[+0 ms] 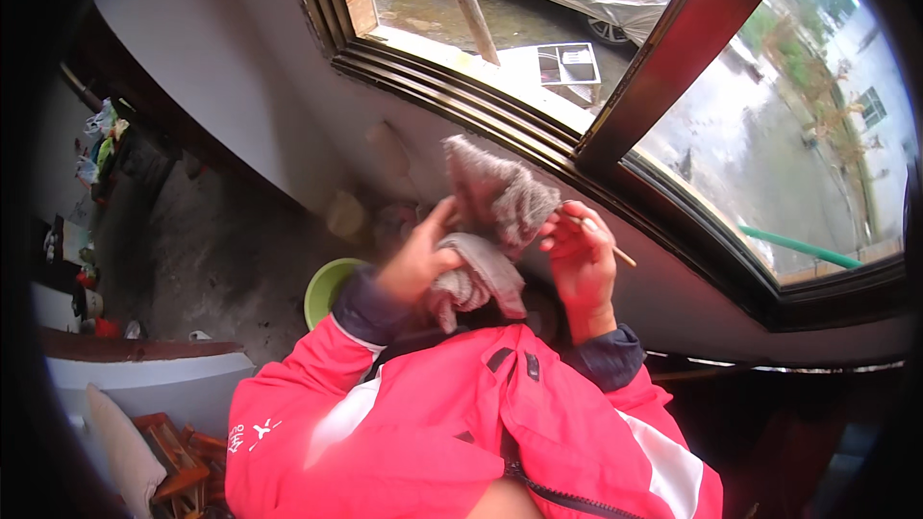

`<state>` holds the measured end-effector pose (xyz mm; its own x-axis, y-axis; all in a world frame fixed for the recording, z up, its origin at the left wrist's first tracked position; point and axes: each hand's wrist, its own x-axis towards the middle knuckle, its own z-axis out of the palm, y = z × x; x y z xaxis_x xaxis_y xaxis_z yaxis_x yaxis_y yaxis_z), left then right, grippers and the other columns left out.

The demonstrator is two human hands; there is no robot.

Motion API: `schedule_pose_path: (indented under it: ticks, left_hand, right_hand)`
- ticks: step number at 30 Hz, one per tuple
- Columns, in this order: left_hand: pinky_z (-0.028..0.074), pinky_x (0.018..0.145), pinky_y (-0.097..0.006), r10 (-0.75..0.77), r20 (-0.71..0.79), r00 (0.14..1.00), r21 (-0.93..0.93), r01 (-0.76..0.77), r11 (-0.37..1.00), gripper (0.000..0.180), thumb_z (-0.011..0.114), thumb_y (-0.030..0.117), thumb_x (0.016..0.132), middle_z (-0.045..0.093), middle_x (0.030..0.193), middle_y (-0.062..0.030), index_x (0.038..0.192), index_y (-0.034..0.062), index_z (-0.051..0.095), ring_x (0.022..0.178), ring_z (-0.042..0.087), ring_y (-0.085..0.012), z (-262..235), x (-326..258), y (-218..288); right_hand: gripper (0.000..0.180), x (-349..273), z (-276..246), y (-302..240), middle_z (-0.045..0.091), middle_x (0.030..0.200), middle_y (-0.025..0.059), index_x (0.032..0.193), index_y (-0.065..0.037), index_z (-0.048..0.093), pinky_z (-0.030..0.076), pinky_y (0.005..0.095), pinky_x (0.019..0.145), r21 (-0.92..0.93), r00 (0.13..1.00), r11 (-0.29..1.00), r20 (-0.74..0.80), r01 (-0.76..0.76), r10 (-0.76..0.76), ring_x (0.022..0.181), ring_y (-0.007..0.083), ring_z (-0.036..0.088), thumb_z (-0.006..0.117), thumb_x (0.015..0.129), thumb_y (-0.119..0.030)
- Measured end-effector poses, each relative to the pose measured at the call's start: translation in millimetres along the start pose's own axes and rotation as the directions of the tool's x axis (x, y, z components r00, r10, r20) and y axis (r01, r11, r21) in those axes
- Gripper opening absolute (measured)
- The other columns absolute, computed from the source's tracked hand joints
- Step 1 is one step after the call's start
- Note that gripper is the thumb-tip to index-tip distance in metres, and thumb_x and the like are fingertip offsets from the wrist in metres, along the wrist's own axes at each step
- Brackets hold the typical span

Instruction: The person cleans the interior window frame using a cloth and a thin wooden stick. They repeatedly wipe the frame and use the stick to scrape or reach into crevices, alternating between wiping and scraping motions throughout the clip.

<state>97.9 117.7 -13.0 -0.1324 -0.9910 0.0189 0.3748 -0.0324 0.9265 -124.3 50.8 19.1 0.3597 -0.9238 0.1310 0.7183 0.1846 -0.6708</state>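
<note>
Both hands are up by the dark wooden window frame (538, 125). The left hand (413, 264) grips a grey knitted woollen piece (495, 202), bunched at chest height. The right hand (582, 255) pinches a thin wooden knitting needle (615, 250) beside it. Below sits a round green plastic basin (327, 288) on the rough grey concrete floor (212, 259), pale wall (221, 67) behind.

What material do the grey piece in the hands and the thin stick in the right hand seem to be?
The grey ribbed fabric piece looks like knitted wool or yarn: soft, matte, with visible ribs, folding over the left hand. The thin pale stick in the right hand looks like wood or bamboo, with a plain, dull finish, though it is too small to be sure.
</note>
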Motion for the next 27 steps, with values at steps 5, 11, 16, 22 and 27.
schedule_pose_path:
  ticks: [5,11,16,22,27]
  left_hand:
    - [0.048,0.09,-0.03,-0.146,0.212,0.966,-0.272,0.202,0.941,0.058,0.054,0.008,0.088,0.055,0.122,-0.0133,0.139,-0.0029,0.029,0.105,0.058,-0.0178,55.9,54.9,2.0]
    - [0.051,0.083,-0.029,-0.132,0.335,0.933,-0.488,0.291,0.823,0.042,0.051,0.009,0.092,0.057,0.115,-0.0107,0.131,-0.0003,0.039,0.099,0.059,-0.0149,79.4,103.5,-13.0]
    - [0.05,0.084,-0.028,-0.147,0.237,0.96,-0.496,0.25,0.831,0.039,0.051,0.009,0.091,0.057,0.113,-0.0085,0.128,-0.0004,0.043,0.097,0.059,-0.0133,76.8,104.7,-20.3]
    - [0.046,0.09,-0.029,-0.169,0.077,0.983,-0.518,0.184,0.835,0.042,0.049,0.004,0.089,0.057,0.114,-0.0089,0.129,-0.0021,0.041,0.103,0.056,-0.014,48.4,91.4,6.1]
    - [0.046,0.09,-0.029,-0.068,-0.055,0.996,-0.507,0.031,0.862,0.042,0.045,0.001,0.088,0.058,0.113,-0.0093,0.129,-0.0022,0.04,0.103,0.056,-0.0141,12.9,97.8,11.7]
  right_hand:
    - [0.032,7.2,-0.3,-44.4,0.066,0.097,0.0184,0.112,0.009,0.057,0.054,0.0299,0.074,-0.707,0.934,0.692,-0.134,0.145,-0.332,0.084,0.0229,0.067,0.042,0.096,-0.015]
    - [0.026,47.5,21.3,-69.9,0.068,0.086,0.0123,0.104,0.007,0.062,0.053,0.0254,0.068,-0.953,0.953,0.303,-0.077,0.016,-0.293,0.076,0.0165,0.067,0.046,0.095,-0.011]
    - [0.024,99.0,54.2,-65.8,0.063,0.063,0.0084,0.085,0.004,0.063,0.048,0.0247,0.051,-0.995,0.98,0.053,-0.087,-0.079,-0.178,0.054,0.0122,0.063,0.048,0.092,-0.014]
    - [0.031,141.7,67.3,-49.9,0.064,0.072,0.0105,0.093,0.005,0.062,0.051,0.0225,0.052,-0.958,0.98,0.221,-0.195,-0.183,-0.031,0.058,0.0141,0.064,0.044,0.097,-0.02]
    - [0.033,174.7,68.7,-25.6,0.065,0.076,0.0143,0.097,0.007,0.061,0.054,0.0265,0.055,-0.873,0.968,0.423,-0.249,-0.242,0.04,0.062,0.0196,0.067,0.042,0.096,-0.02]
